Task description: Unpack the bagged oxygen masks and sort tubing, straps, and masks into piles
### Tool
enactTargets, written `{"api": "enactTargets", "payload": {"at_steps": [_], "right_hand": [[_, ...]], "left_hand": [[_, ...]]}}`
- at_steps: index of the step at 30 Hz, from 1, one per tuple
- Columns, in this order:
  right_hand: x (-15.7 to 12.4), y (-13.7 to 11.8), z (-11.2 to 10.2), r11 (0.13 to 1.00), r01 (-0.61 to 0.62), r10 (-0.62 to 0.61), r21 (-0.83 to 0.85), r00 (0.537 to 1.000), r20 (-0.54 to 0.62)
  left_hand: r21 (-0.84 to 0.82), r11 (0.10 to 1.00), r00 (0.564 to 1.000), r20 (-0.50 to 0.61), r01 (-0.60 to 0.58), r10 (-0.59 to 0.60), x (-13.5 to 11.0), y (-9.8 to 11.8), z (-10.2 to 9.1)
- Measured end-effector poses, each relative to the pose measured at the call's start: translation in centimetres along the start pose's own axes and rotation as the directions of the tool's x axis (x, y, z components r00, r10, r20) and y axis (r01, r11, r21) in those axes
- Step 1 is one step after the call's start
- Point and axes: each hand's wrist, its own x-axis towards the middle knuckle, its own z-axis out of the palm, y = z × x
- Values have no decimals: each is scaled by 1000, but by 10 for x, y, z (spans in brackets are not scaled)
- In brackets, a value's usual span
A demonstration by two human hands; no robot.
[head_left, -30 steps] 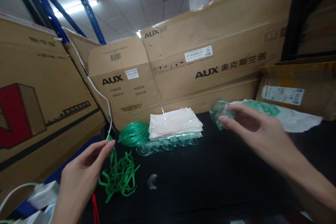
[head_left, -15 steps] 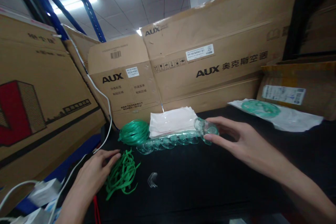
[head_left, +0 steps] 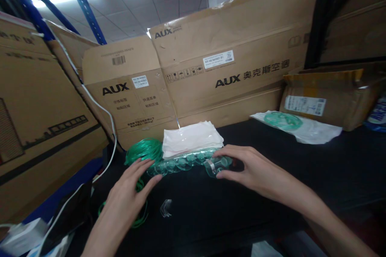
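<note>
My right hand point(head_left: 237, 162) has thumb and fingers around a clear, green-tinted plastic mask point(head_left: 213, 168), held at the right end of a row of similar masks point(head_left: 183, 162). At the row's left end is my left hand point(head_left: 137, 180), open, thumb and fingers apart, with nothing visible between them. It partly covers a heap of green straps point(head_left: 140, 219) and reaches close to a coil of green tubing point(head_left: 144, 148). A few thin, clear bent strips point(head_left: 165, 208) lie on the black tabletop point(head_left: 199, 213).
White bags point(head_left: 193, 138) are stacked behind the masks. Farther right lies a white bag with coiled green tubing point(head_left: 283, 120), before a cardboard box point(head_left: 319, 96). Tall cardboard panels point(head_left: 196, 96) wall the back. At left run a white cable point(head_left: 104, 108) and white plugs point(head_left: 27, 237).
My right hand has brought the mask left and down to the row's end. My left hand has left the strap heap, moved right toward the row and opened. The view has shifted right.
</note>
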Motion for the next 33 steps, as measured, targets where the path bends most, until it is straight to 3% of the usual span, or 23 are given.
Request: {"api": "enactTargets", "payload": {"at_steps": [1,4,7,15,20,24,29,33], "right_hand": [[0,-1,3,1000,20,-20,0,1000,-9],[2,-8,13,996,84,-83,14,995,-52],[3,-18,19,986,159,-155,55,985,-75],[0,-28,27,979,202,-203,-38,979,-27],[-1,-28,28,923,295,-304,-247,953,2],[1,-28,28,886,341,-363,-315,932,-11],[4,-28,33,936,275,-293,-222,955,-52],[8,-29,38,983,185,-186,-13,980,-73]], "left_hand": [[-94,996,1000,-6,-11,10,-3,21,1],[-368,930,989,136,-3,56,-13,75,11],[-569,821,974,207,41,95,-18,99,24],[-796,553,949,313,248,25,-14,86,40],[-781,582,950,310,228,43,-12,83,42],[-789,567,944,325,237,57,-10,82,43],[-810,539,962,272,229,0,-12,81,41],[-811,547,971,240,207,-11,-11,76,40]]}}
